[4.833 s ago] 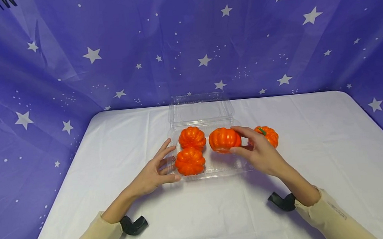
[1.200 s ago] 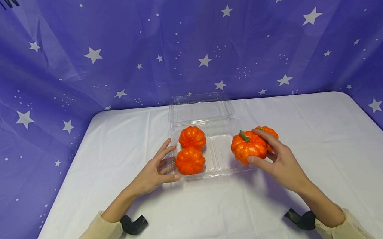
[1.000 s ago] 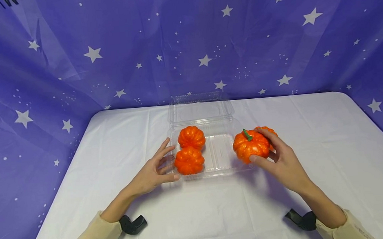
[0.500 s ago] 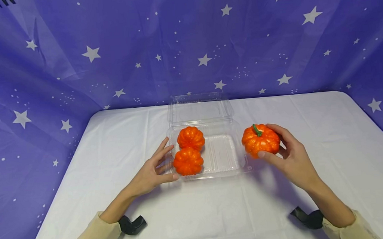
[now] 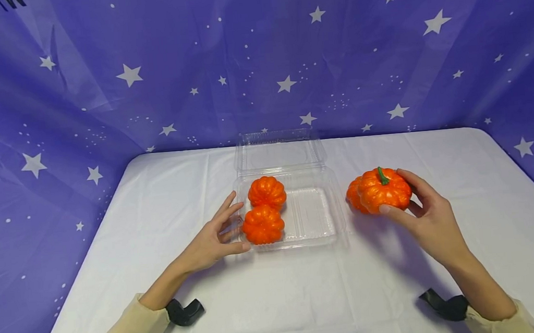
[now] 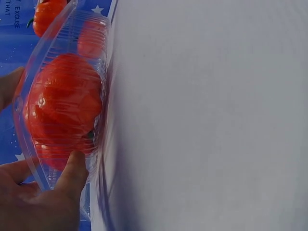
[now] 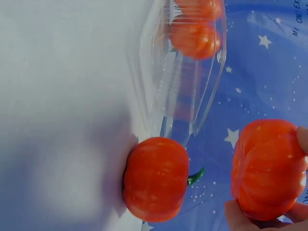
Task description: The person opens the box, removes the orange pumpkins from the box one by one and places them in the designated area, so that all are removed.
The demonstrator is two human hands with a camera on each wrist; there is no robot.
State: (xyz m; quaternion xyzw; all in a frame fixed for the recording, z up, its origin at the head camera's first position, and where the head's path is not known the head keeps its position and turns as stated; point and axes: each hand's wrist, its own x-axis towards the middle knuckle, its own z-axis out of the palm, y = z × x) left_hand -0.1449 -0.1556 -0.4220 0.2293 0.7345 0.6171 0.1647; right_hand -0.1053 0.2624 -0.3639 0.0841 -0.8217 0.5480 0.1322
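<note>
My right hand (image 5: pixel 428 211) grips an orange toy pumpkin (image 5: pixel 385 191) with its green stem upward. In the right wrist view this held pumpkin (image 7: pixel 269 168) hangs above the table, apart from a second pumpkin (image 7: pixel 156 179) standing on the cloth. The head view shows that standing pumpkin (image 5: pixel 354 195) partly hidden behind the held one. My left hand (image 5: pixel 209 244), fingers spread, rests at the left side of a clear plastic clamshell container (image 5: pixel 313 242). Its thumb (image 6: pixel 72 175) touches the front wall. Two pumpkins, a far one (image 5: pixel 266 191) and a near one (image 5: pixel 263 224), sit in the container's left half.
The container's transparent lid (image 5: pixel 279 152) is folded back toward the rear edge of the table. A white cloth (image 5: pixel 277 296) covers the table. Behind it hangs a purple curtain with stars (image 5: pixel 258 57).
My right hand has carried its pumpkin rightward from above the container to beyond its right side, in front of the standing pumpkin. The held pumpkin's stem has come into view. My left hand stays put.
</note>
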